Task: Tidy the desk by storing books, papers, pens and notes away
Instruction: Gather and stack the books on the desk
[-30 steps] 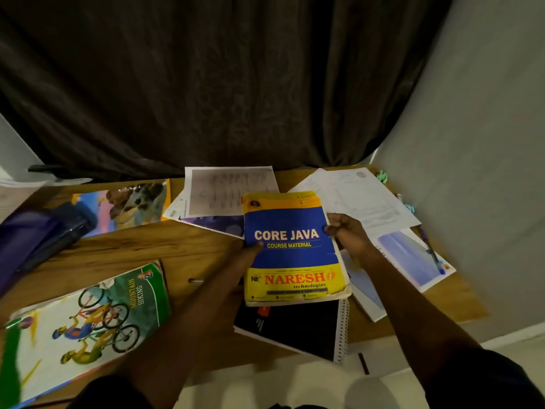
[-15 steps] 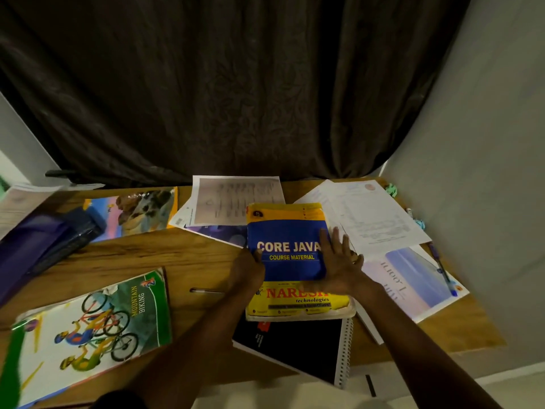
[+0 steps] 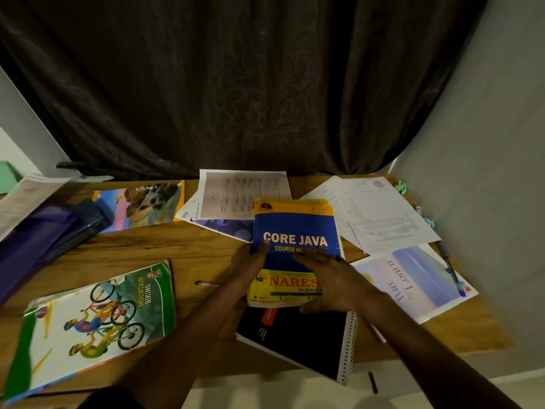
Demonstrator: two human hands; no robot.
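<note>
the left hand (image 3: 250, 267) had the core java book (image 3: 295, 231) by its spine edge. its thumb lay on the blue cover and the fingers were out of sight below, so i took it for a pinch. the right hand (image 3: 333, 281) lay flat across the cover with its fingers straight and a little spread, pressing rather than gripping, thumb down by the near edge. the book sat between the two hands on the desk (image 3: 191, 246), its near end lying on a black spiral notebook (image 3: 295, 338) just under the right wrist. it looked a thick paperback, its far corners curled and worn — heavy enough, i judged, to sag if lifted by one corner, and its glossy cover likely to slide on the notebook. the spine side under the left hand seemed the sound place to hold, with the right palm slipped beneath. a pen (image 3: 206, 283) lay just left of the left forearm — loose papers (image 3: 383, 214) beyond the right fingers.
</note>
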